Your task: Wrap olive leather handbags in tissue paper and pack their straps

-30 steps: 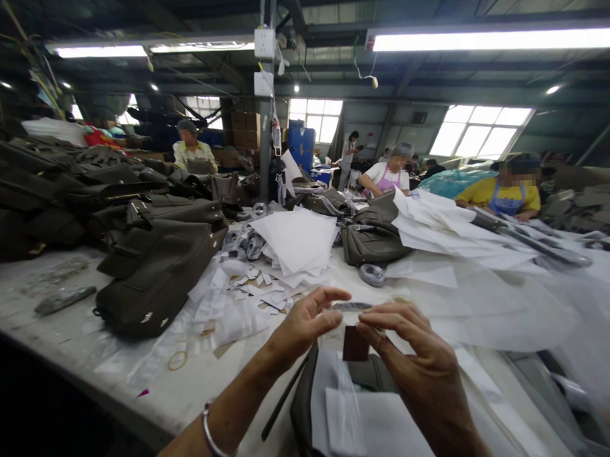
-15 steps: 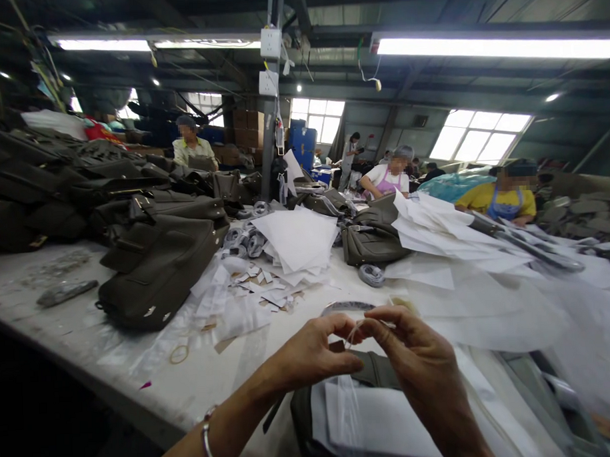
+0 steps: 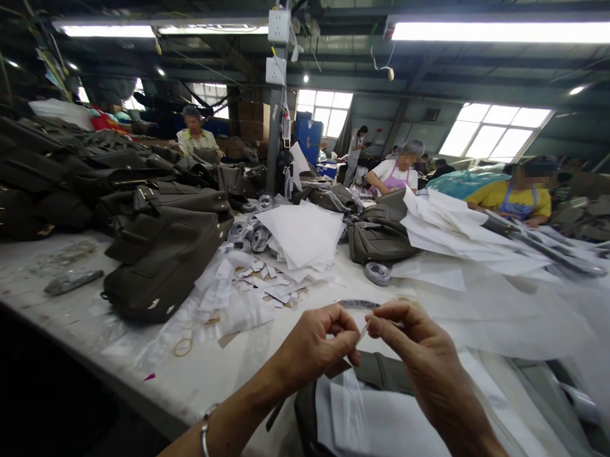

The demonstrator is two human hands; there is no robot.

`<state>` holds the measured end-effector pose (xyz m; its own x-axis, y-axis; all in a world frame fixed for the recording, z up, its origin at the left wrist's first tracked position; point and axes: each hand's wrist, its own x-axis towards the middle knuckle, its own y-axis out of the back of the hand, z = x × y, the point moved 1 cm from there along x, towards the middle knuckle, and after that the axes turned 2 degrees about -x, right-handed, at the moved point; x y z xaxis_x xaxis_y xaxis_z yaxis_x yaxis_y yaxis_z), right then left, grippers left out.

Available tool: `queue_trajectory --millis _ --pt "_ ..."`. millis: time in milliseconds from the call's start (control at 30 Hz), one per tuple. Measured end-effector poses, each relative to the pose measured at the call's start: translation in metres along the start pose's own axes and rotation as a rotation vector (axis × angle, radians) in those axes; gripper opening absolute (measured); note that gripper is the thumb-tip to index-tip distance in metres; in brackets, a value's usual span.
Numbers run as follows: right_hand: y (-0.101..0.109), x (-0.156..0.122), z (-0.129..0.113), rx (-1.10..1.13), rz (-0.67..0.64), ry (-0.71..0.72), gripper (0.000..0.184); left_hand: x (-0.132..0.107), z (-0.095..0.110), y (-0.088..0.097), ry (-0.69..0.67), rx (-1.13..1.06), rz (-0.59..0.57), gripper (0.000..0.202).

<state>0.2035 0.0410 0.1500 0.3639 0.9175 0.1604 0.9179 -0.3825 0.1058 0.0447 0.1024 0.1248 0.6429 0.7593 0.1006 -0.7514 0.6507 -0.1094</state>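
Observation:
My left hand [image 3: 321, 341] is closed in a pinch on a thin pale string [image 3: 363, 330]. The fingertips of my right hand [image 3: 413, 335] pinch the same string, which runs across the small gap between both hands. Below my left fingers hangs a small brown card [image 3: 338, 368], with a clear plastic strip [image 3: 350, 400] under it. Whether the string joins these is hidden by the fingers. Beneath my hands lies a dark olive bag [image 3: 383, 371], partly covered by white paper [image 3: 392, 422]. A grey wrapped strap [image 3: 358, 304] lies just behind my hands.
Finished-looking dark bags [image 3: 169, 260] are heaped on the left. Paper sheets [image 3: 302, 232], small cards [image 3: 269, 273] and wrapped strap coils [image 3: 377, 273] lie mid-table. More white sheets [image 3: 465, 229] spread on the right. A rubber band [image 3: 183, 347] lies near the front edge. Co-workers [image 3: 514, 191] sit beyond.
My left fingers have closed further, and the string between my hands has gone from a loose loop to a straighter stretch. The view has shifted slightly.

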Motion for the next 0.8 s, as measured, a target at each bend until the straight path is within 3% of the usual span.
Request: queue_trajectory --millis 167,400,600,700,800 --pt "-0.002 0.001 0.001 0.005 0.006 0.013 0.033 0.001 0.0 0.002 -0.05 0.029 -0.024 0.026" --pt "-0.002 -0.003 0.009 0.016 -0.056 -0.095 0.042 0.0 0.0 0.005 -0.113 0.09 0.048 0.018" --pt "-0.002 -0.003 0.022 -0.056 -0.399 -0.211 0.037 -0.001 0.0 0.008 -0.168 0.216 0.083 0.016" --pt "-0.001 -0.002 0.024 -0.039 -0.484 -0.23 0.03 0.002 -0.011 0.009 -0.115 0.189 0.056 0.016" --pt "-0.001 0.0 0.024 0.085 -0.44 -0.187 0.023 0.005 -0.021 0.007 0.017 0.052 -0.059 0.025"
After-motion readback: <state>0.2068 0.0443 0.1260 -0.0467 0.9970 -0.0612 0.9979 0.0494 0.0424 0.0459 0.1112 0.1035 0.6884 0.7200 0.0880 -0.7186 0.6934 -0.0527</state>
